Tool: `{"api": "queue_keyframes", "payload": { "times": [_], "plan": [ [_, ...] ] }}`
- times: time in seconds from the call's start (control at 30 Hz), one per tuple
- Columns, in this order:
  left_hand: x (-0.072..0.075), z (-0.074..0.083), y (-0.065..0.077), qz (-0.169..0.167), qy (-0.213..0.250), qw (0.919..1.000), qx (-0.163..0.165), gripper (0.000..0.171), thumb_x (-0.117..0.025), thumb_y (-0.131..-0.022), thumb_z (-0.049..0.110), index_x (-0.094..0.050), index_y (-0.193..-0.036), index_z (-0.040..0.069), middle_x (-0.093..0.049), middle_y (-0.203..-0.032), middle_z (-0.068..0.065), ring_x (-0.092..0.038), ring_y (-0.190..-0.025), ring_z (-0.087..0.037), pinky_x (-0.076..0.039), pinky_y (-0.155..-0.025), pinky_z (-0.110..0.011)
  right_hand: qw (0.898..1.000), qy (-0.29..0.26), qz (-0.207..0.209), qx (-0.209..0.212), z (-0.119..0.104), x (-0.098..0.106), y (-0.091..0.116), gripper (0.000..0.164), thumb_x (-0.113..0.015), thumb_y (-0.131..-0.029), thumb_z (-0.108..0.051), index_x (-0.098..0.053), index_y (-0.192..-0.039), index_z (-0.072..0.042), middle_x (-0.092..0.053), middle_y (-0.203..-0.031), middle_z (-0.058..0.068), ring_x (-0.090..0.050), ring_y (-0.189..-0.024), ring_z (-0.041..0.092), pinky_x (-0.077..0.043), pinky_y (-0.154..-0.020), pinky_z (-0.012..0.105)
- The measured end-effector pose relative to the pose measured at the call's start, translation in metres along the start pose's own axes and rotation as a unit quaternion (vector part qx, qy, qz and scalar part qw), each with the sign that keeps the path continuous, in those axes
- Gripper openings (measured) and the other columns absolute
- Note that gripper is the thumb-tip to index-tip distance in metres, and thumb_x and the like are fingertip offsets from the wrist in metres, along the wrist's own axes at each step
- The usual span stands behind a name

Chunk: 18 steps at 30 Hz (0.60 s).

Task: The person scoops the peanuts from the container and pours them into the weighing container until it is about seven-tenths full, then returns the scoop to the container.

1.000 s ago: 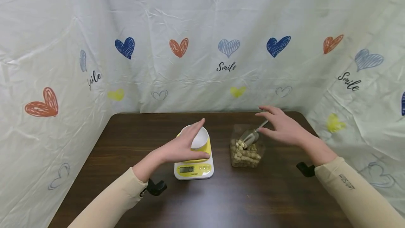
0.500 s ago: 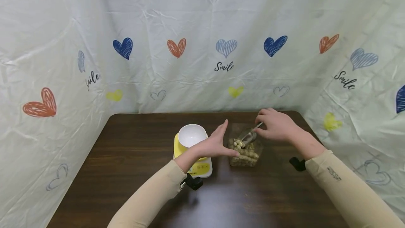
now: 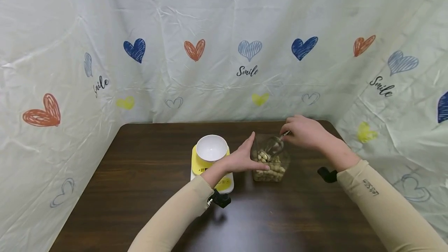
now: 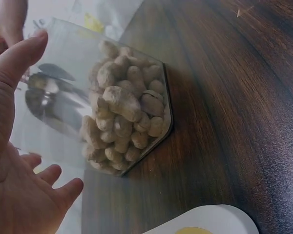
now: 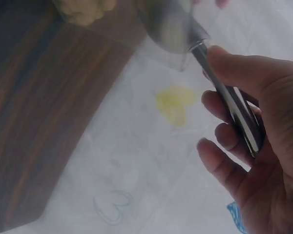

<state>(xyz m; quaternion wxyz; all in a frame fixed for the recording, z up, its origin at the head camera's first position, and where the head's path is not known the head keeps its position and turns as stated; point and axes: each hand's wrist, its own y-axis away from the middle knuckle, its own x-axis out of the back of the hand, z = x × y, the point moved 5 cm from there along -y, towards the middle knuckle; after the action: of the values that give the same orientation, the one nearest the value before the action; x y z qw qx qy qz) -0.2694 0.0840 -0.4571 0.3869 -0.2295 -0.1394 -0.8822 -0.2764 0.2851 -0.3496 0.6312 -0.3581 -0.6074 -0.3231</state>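
My right hand (image 3: pixel 304 129) grips the handle of a metal scoop (image 5: pixel 234 109), thumb along the top and fingers curled below. The scoop's head (image 4: pixel 51 100) dips into a clear plastic container (image 3: pixel 287 161), down at the unshelled peanuts (image 4: pixel 122 105) that partly fill it. At the container's left side is my left hand (image 3: pixel 239 160), its thumb and fingers spread apart. In the left wrist view, the left thumb (image 4: pixel 24 56) overlaps the container's upper part, while the other fingers (image 4: pixel 51 178) stretch along another side.
A white bowl (image 3: pixel 211 149) sits on a yellow and white kitchen scale (image 3: pixel 198 165) left of the container, partly behind my left forearm. All stand on a dark wooden table (image 3: pixel 147 166). A white curtain (image 3: pixel 217 81) with printed hearts hangs behind and on both sides.
My left hand has moved right, from over the scale to the container. My right hand has closed round the scoop's handle, and the scoop now stands more steeply.
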Motion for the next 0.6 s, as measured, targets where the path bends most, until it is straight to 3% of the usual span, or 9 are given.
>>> {"api": "queue_keyframes", "payload": {
  "times": [0.2,0.37,0.5,0.6],
  "plan": [
    [-0.001,-0.005,0.0,0.002,-0.006,1.0,0.001,0.123,-0.079,-0.084,0.058,0.014,-0.162,0.038,0.001,-0.171,0.006,-0.005,-0.156,-0.018,-0.023,-0.12,-0.051,0.997,0.016,0.055,0.056,-0.008,0.006,0.002,0.016,-0.085,-0.085,-0.014,-0.08,-0.1,-0.015,-0.064,-0.096,0.0,-0.057,-0.092,0.025,-0.052,-0.076,0.043],
    [-0.001,-0.004,-0.002,0.006,-0.013,0.9998,-0.013,0.12,-0.078,-0.084,0.059,0.008,-0.164,0.035,-0.004,-0.17,0.006,-0.012,-0.155,-0.019,-0.028,-0.118,-0.051,0.989,0.042,0.093,0.104,-0.018,0.0,0.002,0.016,-0.086,-0.082,-0.008,-0.08,-0.097,-0.012,-0.061,-0.09,0.0,-0.052,-0.084,0.022,-0.051,-0.072,0.039],
    [0.0,-0.002,-0.003,0.017,-0.015,0.9996,-0.014,0.119,-0.08,-0.083,0.058,0.003,-0.165,0.034,-0.009,-0.17,0.004,-0.018,-0.154,-0.019,-0.032,-0.115,-0.05,0.99,0.031,0.083,0.113,-0.02,-0.009,-0.001,0.014,-0.084,-0.084,-0.007,-0.079,-0.097,-0.011,-0.059,-0.089,0.0,-0.049,-0.082,0.021,-0.049,-0.073,0.038],
    [0.001,-0.001,-0.004,0.025,-0.007,0.9995,-0.016,0.119,-0.081,-0.082,0.056,0.0,-0.165,0.032,-0.012,-0.169,0.004,-0.022,-0.152,-0.019,-0.035,-0.114,-0.048,0.994,0.002,0.06,0.096,-0.017,-0.012,-0.005,0.014,-0.083,-0.085,-0.008,-0.079,-0.098,-0.011,-0.059,-0.089,-0.001,-0.047,-0.081,0.02,-0.047,-0.073,0.038]
  ]
}}
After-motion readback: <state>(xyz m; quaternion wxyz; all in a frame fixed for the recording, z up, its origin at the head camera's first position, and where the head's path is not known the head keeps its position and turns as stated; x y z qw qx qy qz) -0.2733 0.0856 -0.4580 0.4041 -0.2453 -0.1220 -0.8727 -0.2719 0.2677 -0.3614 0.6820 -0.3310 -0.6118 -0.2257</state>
